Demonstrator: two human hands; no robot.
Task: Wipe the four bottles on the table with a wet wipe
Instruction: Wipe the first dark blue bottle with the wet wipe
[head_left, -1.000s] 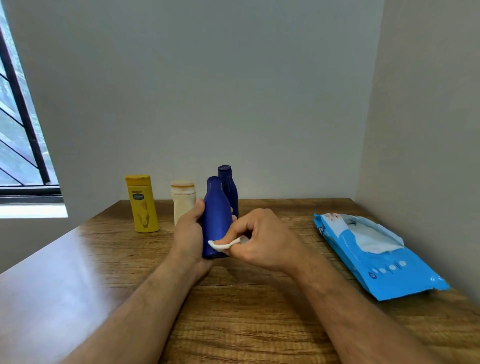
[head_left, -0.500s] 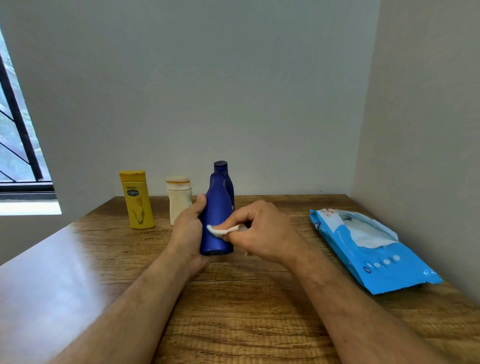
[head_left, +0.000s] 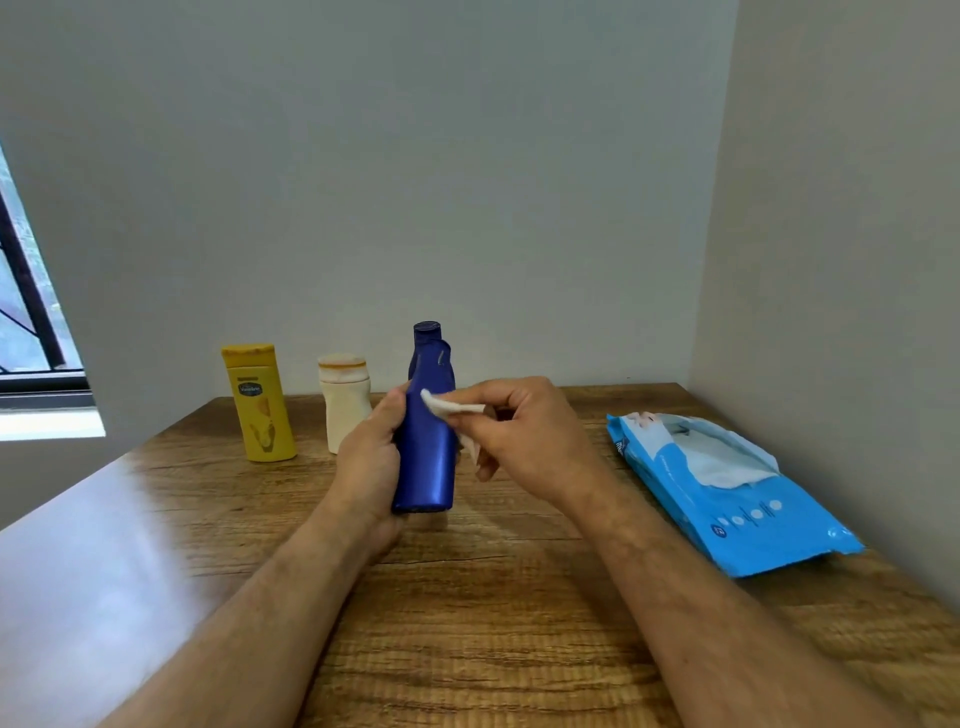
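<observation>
My left hand (head_left: 369, 462) grips a dark blue bottle (head_left: 427, 452) upright in the middle of the wooden table (head_left: 493, 623), lifted slightly or resting on its base; I cannot tell which. My right hand (head_left: 524, 431) pinches a folded white wet wipe (head_left: 441, 406) against the bottle's upper right side. A second dark blue bottle (head_left: 427, 332) stands right behind, mostly hidden, with only its cap showing. A cream bottle (head_left: 344, 408) and a yellow bottle (head_left: 258, 402) stand to the left near the back edge.
A blue pack of wet wipes (head_left: 727, 488) lies at the right, its flap open with a white wipe showing. Walls close the back and the right side. A window (head_left: 31, 322) is at the far left.
The wipe in my right hand has moved up the blue bottle from near its base to its upper part. My left hand has kept its grip.
</observation>
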